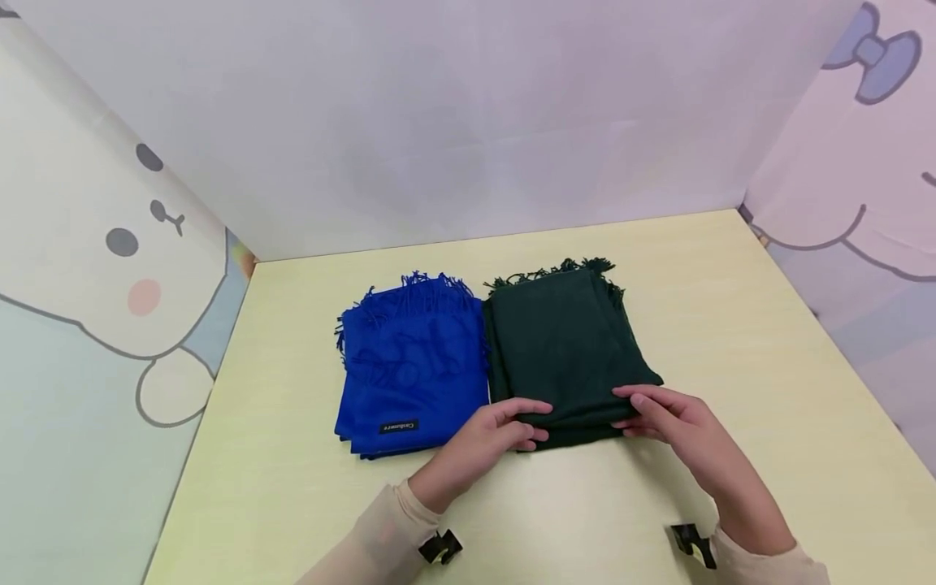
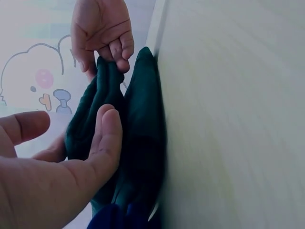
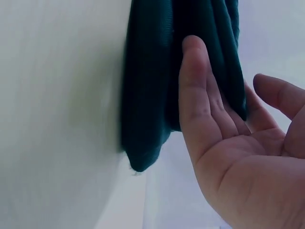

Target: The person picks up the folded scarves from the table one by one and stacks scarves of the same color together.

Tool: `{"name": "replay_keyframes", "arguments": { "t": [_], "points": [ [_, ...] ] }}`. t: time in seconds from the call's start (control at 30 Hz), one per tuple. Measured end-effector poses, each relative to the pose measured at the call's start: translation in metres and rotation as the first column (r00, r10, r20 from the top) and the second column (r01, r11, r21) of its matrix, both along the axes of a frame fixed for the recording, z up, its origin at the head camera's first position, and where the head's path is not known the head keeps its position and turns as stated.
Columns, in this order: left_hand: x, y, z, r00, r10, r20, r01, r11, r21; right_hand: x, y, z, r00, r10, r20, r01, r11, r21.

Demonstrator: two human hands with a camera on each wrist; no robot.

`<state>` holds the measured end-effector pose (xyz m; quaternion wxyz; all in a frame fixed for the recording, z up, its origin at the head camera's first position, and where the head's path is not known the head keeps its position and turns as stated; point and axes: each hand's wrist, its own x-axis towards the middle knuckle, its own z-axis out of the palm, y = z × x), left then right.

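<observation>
A dark green scarf point(image 1: 559, 341) lies folded into a thick square on the table, its fringe at the far end. At its near left corner my left hand point(image 1: 478, 443) touches the folded edge with extended fingers. My right hand point(image 1: 680, 422) is at the near right corner. In the right wrist view, the straight fingers of that hand lie between the lower fold and the upper layers, with the thumb point(image 3: 279, 93) standing away from the cloth. The left thumb point(image 2: 28, 126) is also apart from the cloth in the left wrist view.
A folded blue scarf point(image 1: 417, 366) with fringe and a black label point(image 1: 398, 426) lies directly left of the green one. The pale yellow table point(image 1: 731, 325) meets a plain white backdrop point(image 1: 439, 122) behind. Panels with cartoon prints flank both sides.
</observation>
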<state>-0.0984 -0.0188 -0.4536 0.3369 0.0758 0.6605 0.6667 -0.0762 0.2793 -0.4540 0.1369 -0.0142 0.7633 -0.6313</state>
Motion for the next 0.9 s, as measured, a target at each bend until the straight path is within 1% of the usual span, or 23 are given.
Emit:
{"name": "replay_keyframes", "arguments": {
  "t": [0.2, 0.27, 0.37, 0.47, 0.57, 0.73, 0.9],
  "points": [
    [0.0041, 0.0014, -0.0023, 1.0, 0.011, 0.005, -0.011, 1.0, 0.001, 0.0013, 0.0008, -0.003, 0.999, 0.021, 0.036, -0.021, 1.0, -0.001],
    [0.005, 0.0021, -0.0028, 1.0, 0.023, 0.016, -0.023, 1.0, 0.013, 0.0011, 0.0007, -0.0036, 0.999, 0.026, 0.043, -0.026, 1.0, -0.001],
    [0.0052, 0.0036, -0.0025, 0.997, 0.055, 0.045, -0.058, 0.995, 0.076, 0.0, 0.0007, -0.0045, 0.998, 0.029, 0.053, -0.028, 0.999, -0.015],
    [0.0045, 0.0051, -0.0005, 0.993, 0.089, 0.071, -0.099, 0.984, 0.146, -0.0012, 0.0, -0.0055, 0.998, 0.024, 0.061, -0.021, 0.999, -0.039],
    [0.0037, 0.0057, 0.0014, 0.992, 0.106, 0.072, -0.117, 0.978, 0.173, -0.0018, -0.0009, -0.007, 0.998, 0.01, 0.069, -0.006, 0.999, -0.048],
    [0.0034, 0.0047, -0.0003, 0.991, 0.121, 0.064, -0.13, 0.979, 0.157, -0.0017, 0.0001, -0.0078, 0.998, -0.008, 0.059, 0.01, 1.0, -0.027],
    [0.0042, 0.0027, -0.0026, 0.993, 0.109, 0.038, -0.112, 0.99, 0.087, -0.0007, 0.0015, -0.0055, 0.998, -0.02, 0.057, 0.021, 1.0, -0.019]
  ]
}}
